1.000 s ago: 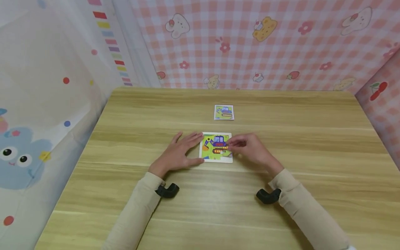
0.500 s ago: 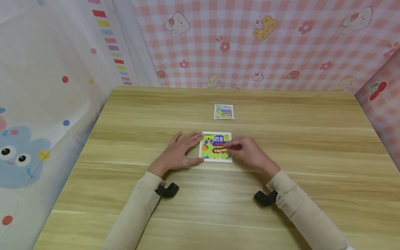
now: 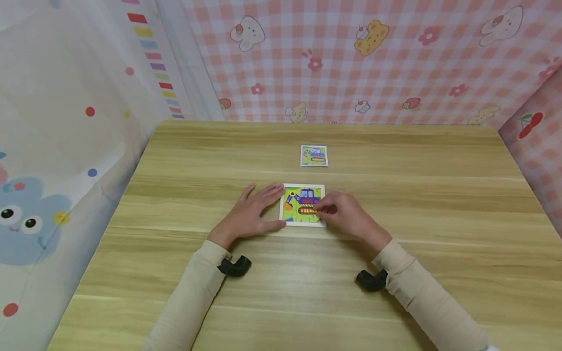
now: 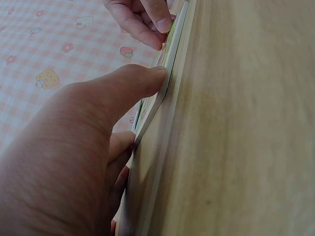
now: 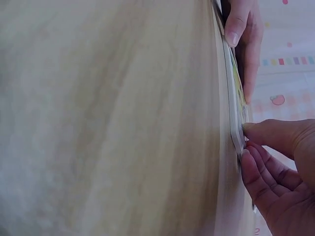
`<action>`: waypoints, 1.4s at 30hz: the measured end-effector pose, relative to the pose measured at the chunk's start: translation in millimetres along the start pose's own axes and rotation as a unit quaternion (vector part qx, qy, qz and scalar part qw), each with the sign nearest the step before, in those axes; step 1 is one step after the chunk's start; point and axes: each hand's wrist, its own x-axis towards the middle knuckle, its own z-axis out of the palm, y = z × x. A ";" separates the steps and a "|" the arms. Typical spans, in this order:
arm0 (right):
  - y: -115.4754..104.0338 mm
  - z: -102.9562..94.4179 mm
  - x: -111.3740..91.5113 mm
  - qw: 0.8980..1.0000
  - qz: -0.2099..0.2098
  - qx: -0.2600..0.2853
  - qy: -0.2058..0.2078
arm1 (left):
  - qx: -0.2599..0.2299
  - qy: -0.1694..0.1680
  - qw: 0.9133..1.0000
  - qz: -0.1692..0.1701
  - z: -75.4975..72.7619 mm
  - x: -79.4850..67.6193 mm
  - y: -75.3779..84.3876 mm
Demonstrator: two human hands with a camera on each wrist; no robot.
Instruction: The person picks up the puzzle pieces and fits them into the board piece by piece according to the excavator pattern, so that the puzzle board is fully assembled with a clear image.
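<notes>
A jigsaw puzzle in a white-rimmed tray [image 3: 303, 224], picturing a blue excavator on green, lies on the table in the head view. My left hand [image 3: 248, 214] rests at its left side, thumb at the near corner and straight fingers at the far corner. At the right side, my right hand [image 3: 349, 214] pinches a puzzle piece [image 4: 171, 30] with thumb and fingertips, low over the lower right of the picture. Most of that piece is hidden by the fingers. The right wrist view shows the thumb pressing down at the tray's edge.
A small picture card [image 3: 313, 156] with the same excavator lies behind the tray. The wooden table [image 3: 281, 302] reaches a pink checked cloth [image 3: 333, 58] at the back. Black curved devices [image 3: 371, 281] sit at both wrists.
My right hand has shifted slightly left and down over the tray, and the pale gap at the picture's lower right is now covered. The left hand stays in place.
</notes>
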 end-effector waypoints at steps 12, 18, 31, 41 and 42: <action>-0.7 -0.3 -1.8 0.999 -0.020 -0.033 -0.016 | 0.004 -0.003 1.000 0.000 -0.5 0.1 0.8; -2.5 1.0 -3.9 0.997 -0.019 -0.068 -0.029 | 0.004 -0.004 1.000 0.000 -1.1 0.0 1.3; -3.1 0.9 -4.1 0.995 -0.046 -0.089 -0.024 | 0.004 0.000 1.000 0.005 -1.9 0.0 1.9; -5.8 3.2 -5.2 0.991 -0.054 -0.122 -0.028 | 0.004 -0.002 1.000 0.003 -0.7 -0.1 1.3; -6.5 4.3 -6.5 0.988 -0.064 -0.136 -0.026 | 0.004 -0.001 1.000 0.003 -0.4 0.0 1.4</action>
